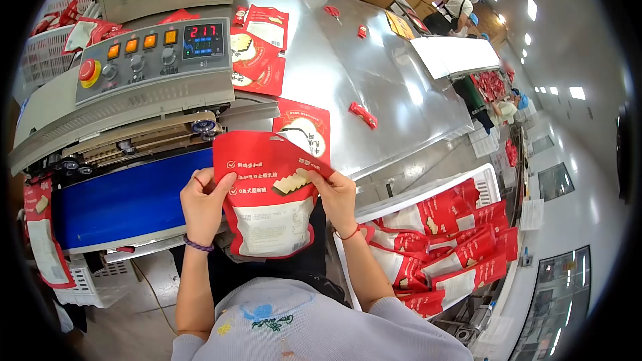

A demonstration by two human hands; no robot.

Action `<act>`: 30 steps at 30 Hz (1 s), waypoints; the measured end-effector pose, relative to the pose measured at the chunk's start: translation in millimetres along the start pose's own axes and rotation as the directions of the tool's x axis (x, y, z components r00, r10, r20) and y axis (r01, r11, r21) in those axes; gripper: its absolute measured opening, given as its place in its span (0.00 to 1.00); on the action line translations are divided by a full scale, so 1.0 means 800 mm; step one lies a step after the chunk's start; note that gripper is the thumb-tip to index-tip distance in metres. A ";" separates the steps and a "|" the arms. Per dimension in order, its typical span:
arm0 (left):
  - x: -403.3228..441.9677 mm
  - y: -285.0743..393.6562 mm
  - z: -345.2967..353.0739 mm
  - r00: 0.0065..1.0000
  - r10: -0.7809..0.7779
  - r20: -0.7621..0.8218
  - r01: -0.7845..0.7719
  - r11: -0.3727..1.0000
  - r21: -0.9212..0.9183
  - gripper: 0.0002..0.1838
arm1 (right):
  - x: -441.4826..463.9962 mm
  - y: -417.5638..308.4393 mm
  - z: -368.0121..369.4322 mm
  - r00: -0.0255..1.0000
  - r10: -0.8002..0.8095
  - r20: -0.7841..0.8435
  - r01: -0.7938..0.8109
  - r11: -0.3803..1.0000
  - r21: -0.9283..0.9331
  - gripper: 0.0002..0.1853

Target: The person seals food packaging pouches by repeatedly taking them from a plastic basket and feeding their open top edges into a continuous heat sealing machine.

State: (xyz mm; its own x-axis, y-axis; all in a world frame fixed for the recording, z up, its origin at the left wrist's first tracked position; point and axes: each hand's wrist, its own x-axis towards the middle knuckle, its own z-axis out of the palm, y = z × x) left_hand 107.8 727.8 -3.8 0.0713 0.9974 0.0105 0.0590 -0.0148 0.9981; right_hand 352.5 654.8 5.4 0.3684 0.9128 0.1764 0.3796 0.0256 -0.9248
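Note:
Upright before me hangs a red and white food pouch (271,217), its printed panel facing the camera. My left hand (202,204) pinches its left edge, thumb on the front. On the opposite edge, my right hand (336,202) grips the pouch near the top corner. Just left of the pouch is the sealing machine (160,83), with a lit display reading 217 and a blue conveyor belt (120,204). Behind the held pouch, another red pouch (304,124) lies on the metal table.
A white basket (491,184) full of red pouches stands at my right. More pouches (261,53) lie on the steel table (314,47) beside the machine, along with small red packets (363,115). One pouch (47,241) hangs at the belt's left end. Other people work farther back.

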 end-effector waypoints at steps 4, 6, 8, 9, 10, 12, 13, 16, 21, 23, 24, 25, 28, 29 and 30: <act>0.011 -0.022 0.010 0.996 0.086 -0.024 -0.086 0.996 0.027 0.13 | 0.014 0.011 -0.001 0.987 0.159 -0.023 -0.153 0.975 0.164 0.10; 0.016 -0.023 0.012 1.000 0.001 0.022 0.000 0.999 -0.048 0.13 | 0.020 0.017 0.000 0.978 0.203 -0.044 -0.188 0.957 0.222 0.09; 0.021 -0.019 0.013 0.993 -0.087 0.085 0.098 0.987 -0.128 0.15 | 0.032 0.030 0.004 0.965 0.244 -0.094 -0.208 0.935 0.287 0.09; 0.023 -0.012 0.016 0.990 -0.112 0.090 0.123 0.984 -0.132 0.16 | 0.038 0.010 0.011 0.958 0.262 -0.113 -0.203 0.904 0.375 0.12; 0.025 -0.016 0.022 0.975 -0.200 0.099 0.220 0.937 -0.272 0.16 | 0.041 0.023 0.000 0.967 0.231 -0.108 -0.203 0.954 0.222 0.13; 0.031 -0.016 0.023 0.916 -0.319 0.244 0.400 0.784 -0.476 0.15 | 0.049 0.009 0.006 0.960 0.240 -0.143 -0.177 0.920 0.351 0.11; 0.033 -0.023 0.032 0.917 -0.339 0.211 0.399 0.760 -0.514 0.14 | 0.052 0.001 0.007 0.958 0.250 -0.140 -0.174 0.896 0.407 0.11; 0.047 -0.023 0.034 0.893 -0.397 0.213 0.451 0.776 -0.441 0.12 | 0.062 0.012 -0.001 0.983 0.137 -0.121 -0.081 0.919 0.385 0.13; 0.052 -0.022 0.037 0.896 -0.413 0.162 0.431 0.728 -0.532 0.13 | 0.080 0.002 0.004 0.991 0.041 -0.131 -0.001 0.956 0.293 0.14; 0.059 -0.030 0.027 0.901 -0.427 0.083 0.407 0.759 -0.509 0.10 | 0.092 0.002 0.015 0.990 0.035 -0.133 -0.026 0.997 0.066 0.15; 0.064 -0.036 0.021 0.901 -0.433 0.003 0.383 0.792 -0.476 0.11 | 0.098 0.006 0.024 0.992 0.042 -0.116 -0.038 0.999 0.037 0.16; 0.066 -0.037 0.011 0.904 -0.424 -0.055 0.355 0.817 -0.454 0.10 | 0.100 0.010 0.034 0.994 0.056 -0.095 -0.055 0.998 0.009 0.16; 0.077 -0.055 -0.024 0.934 -0.333 -0.127 0.263 0.885 -0.384 0.10 | 0.104 0.010 0.071 0.998 -0.012 -0.061 0.018 0.995 0.097 0.17; 0.078 -0.059 -0.037 0.948 -0.293 -0.125 0.232 0.904 -0.359 0.11 | 0.106 0.018 0.082 0.999 0.035 -0.026 -0.031 0.992 0.120 0.17; 0.083 -0.077 -0.049 0.960 -0.255 -0.119 0.201 0.917 -0.346 0.13 | 0.108 0.024 0.096 0.999 0.044 -0.020 -0.039 0.983 0.182 0.18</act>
State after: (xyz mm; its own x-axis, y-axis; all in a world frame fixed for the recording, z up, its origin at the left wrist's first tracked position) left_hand 70.0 798.0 -61.9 -0.0649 0.9692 -0.2375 -0.2756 0.2114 0.9377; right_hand 326.5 765.6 -23.2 0.4019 0.9045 0.1425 0.2043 0.0631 -0.9769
